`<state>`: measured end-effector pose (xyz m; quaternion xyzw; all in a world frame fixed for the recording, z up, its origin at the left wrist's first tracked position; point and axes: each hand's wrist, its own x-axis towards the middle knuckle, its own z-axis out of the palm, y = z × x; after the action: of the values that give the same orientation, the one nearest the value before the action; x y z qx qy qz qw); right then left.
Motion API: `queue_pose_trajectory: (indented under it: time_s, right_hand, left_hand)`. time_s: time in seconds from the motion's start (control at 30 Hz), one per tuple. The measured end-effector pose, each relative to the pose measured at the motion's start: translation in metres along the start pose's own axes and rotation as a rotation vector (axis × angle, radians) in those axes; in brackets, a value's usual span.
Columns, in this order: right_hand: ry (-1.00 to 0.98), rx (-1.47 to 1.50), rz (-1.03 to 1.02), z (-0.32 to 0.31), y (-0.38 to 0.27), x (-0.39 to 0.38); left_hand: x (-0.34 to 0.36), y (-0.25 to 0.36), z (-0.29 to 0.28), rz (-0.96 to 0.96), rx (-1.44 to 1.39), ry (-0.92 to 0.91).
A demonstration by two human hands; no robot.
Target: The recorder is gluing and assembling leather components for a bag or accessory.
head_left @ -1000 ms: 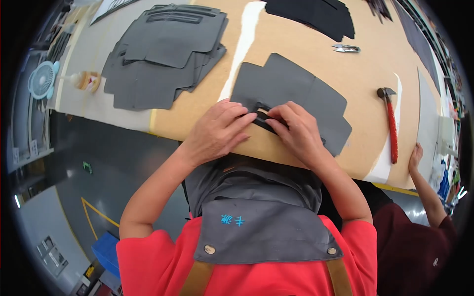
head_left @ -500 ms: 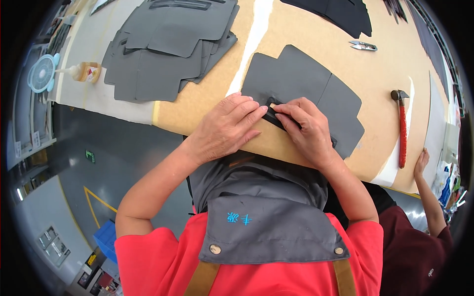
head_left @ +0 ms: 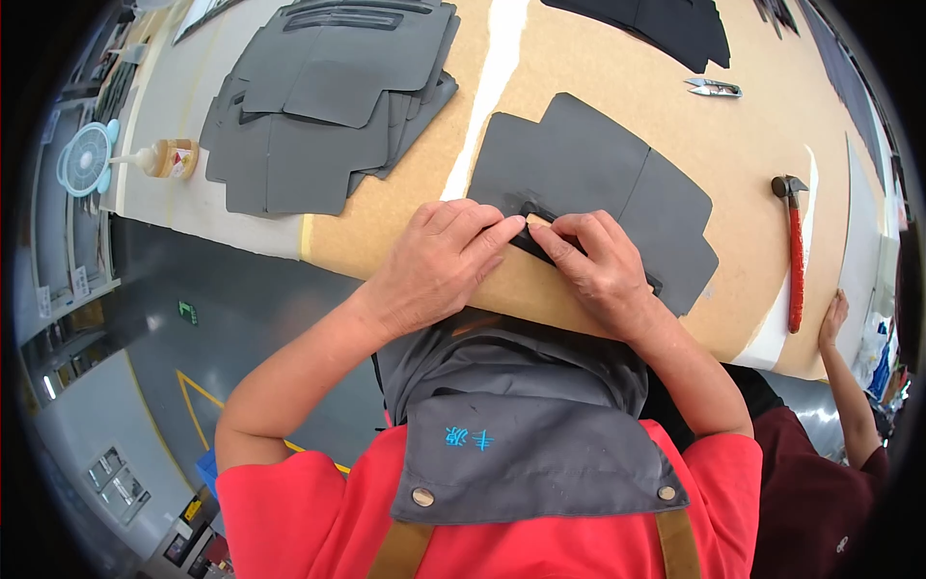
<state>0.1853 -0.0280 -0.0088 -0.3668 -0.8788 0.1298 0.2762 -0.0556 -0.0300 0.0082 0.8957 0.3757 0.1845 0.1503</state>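
A dark grey panel (head_left: 579, 154) with stepped corners lies flat in front of me, close to the table's near edge. Along its near side runs a narrow black strip (head_left: 540, 254), with a small tan patch (head_left: 538, 221) showing by my fingertips. My right hand (head_left: 603, 265) pinches the strip between thumb and forefinger. From the other side, my left hand (head_left: 439, 256) meets it, closed, its forefinger tip at the strip's left end. Exactly what lies under the left fingers is hidden.
Grey panels (head_left: 338, 72) are stacked at the far left, beside a glue bottle (head_left: 178, 159) and a pale-blue fan (head_left: 85, 159). Thread snips (head_left: 714, 88) and a red-handled hammer (head_left: 796, 261) lie right. Black pieces (head_left: 646, 24) sit at the back. Another person's hand (head_left: 834, 318) touches the table.
My fingertips have shifted slightly along the black strip, and more of the tan patch shows. The whole view has tilted a little, so things sit slightly lower.
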Motion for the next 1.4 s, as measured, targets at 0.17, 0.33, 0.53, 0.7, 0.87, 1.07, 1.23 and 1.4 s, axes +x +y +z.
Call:
queue_pose_trajectory:
  time_s: [0.17, 0.33, 0.53, 0.7, 0.87, 1.07, 1.23, 1.4]
  right_hand:
    - [-0.007, -0.082, -0.077, 0.001, -0.001, -0.001]
    - [-0.013, -0.079, -0.116, -0.004, -0.003, 0.006]
    - [0.013, -0.129, -0.218, 0.003, 0.000, 0.011]
    - [0.025, -0.144, -0.255, 0.002, 0.001, 0.009]
    - [0.017, -0.179, -0.263, 0.006, 0.001, 0.008]
    - [0.019, 0.057, -0.096, 0.004, 0.006, 0.009]
    - [-0.065, 0.141, -0.021, -0.002, 0.009, 0.003]
    - [-0.071, 0.017, -0.141, -0.007, 0.005, 0.005]
  left_hand:
    - [0.005, -0.007, -0.003, 0.064, 0.088, -0.088]
    - [0.007, -0.016, -0.016, 0.174, 0.230, -0.170]
    - [0.008, -0.025, -0.031, 0.238, 0.321, -0.220]
    - [0.003, -0.022, -0.033, 0.216, 0.347, -0.212]
    - [0.006, -0.005, -0.026, 0.054, 0.167, -0.102]
    - [-0.006, 0.009, -0.002, 0.002, 0.224, -0.044]
    - [-0.004, 0.010, -0.003, 0.000, 0.236, -0.027]
    - [-0.006, 0.013, 0.000, -0.025, 0.234, -0.021]
